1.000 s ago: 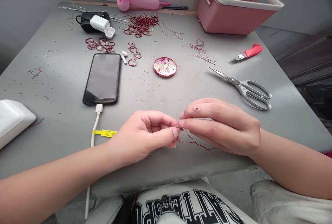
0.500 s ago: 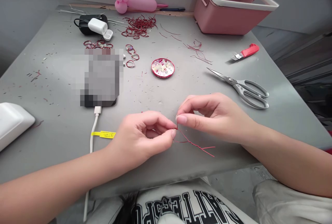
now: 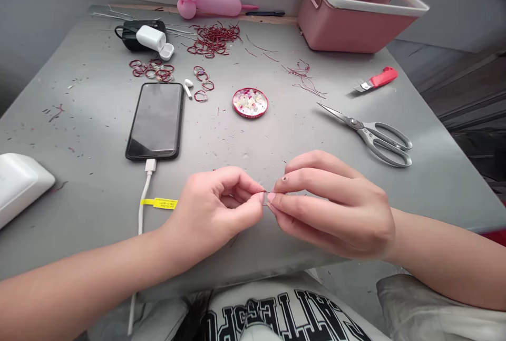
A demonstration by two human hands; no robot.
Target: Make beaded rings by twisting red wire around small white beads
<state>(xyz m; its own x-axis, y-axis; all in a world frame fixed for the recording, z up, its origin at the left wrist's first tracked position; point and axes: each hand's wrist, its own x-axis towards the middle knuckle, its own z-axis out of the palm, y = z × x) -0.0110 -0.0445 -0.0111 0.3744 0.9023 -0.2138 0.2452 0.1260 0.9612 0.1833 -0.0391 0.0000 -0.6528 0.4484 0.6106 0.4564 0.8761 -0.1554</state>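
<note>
Between my two hands, just above the near part of the grey table, a thin dark red cord (image 3: pixel 265 192) shows as a short stretch. My left hand (image 3: pixel 221 201) pinches it between thumb and forefinger. Fingertips of my right hand (image 3: pixel 332 201) close on the cord right beside the left ones, and that hand hides most of the rest of it. Beyond the hands lies a round red-rimmed lid (image 3: pixel 250 103) full of small pale and pink beads. Several finished-looking red cord rings with beads (image 3: pixel 203 85) rest to its left.
Scissors (image 3: pixel 369 133) and a red-handled cutter (image 3: pixel 377 79) lie at the right. A phone (image 3: pixel 155 121) on a white cable (image 3: pixel 140 214) lies left. Behind are a pile of red cords (image 3: pixel 217 39), a pink bin (image 3: pixel 356 19), a balloon (image 3: pixel 215 1) and a white earphone case (image 3: pixel 152 38).
My right hand has turned over and lowered, its fingertips now meeting the cord beside my left hand. The twisted cord ends that trailed to the right are now hidden. My left hand stays nearly still.
</note>
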